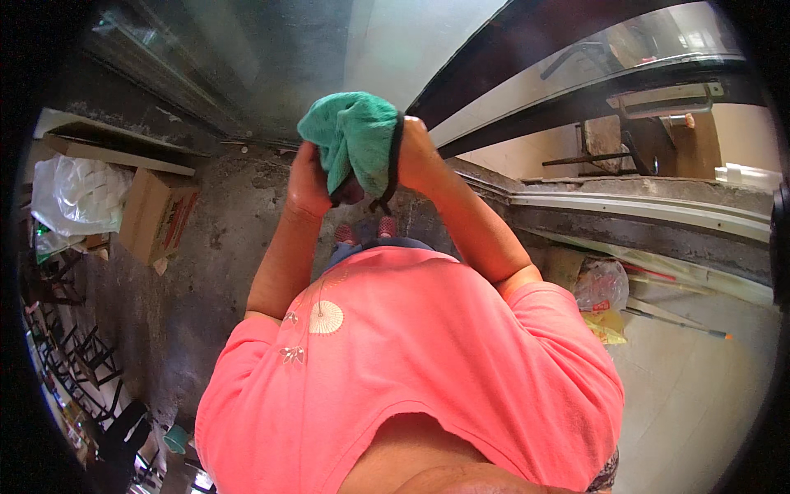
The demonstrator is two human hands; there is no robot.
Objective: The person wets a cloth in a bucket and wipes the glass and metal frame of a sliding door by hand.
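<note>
A green cleaning cloth [355,126] with a dark border is bunched up in front of my chest, held between both hands. My left hand [308,185] grips it from the left side, its fingers partly hidden under the fabric. On the other side my right hand [416,154] is closed on the cloth near its dark edging. A loose dark corner of the cloth hangs down between my wrists. Beyond it stands a large glass pane [382,49], which the cloth overlaps in the view; whether they touch I cannot tell.
At left, a cardboard box [145,216] and clear plastic wrapping [80,191] rest on the stained concrete floor [210,228]. Dark-framed glass with a handle [663,102] is at upper right. A metal track [636,210] runs below it. Plastic bags [602,287] lie at right.
</note>
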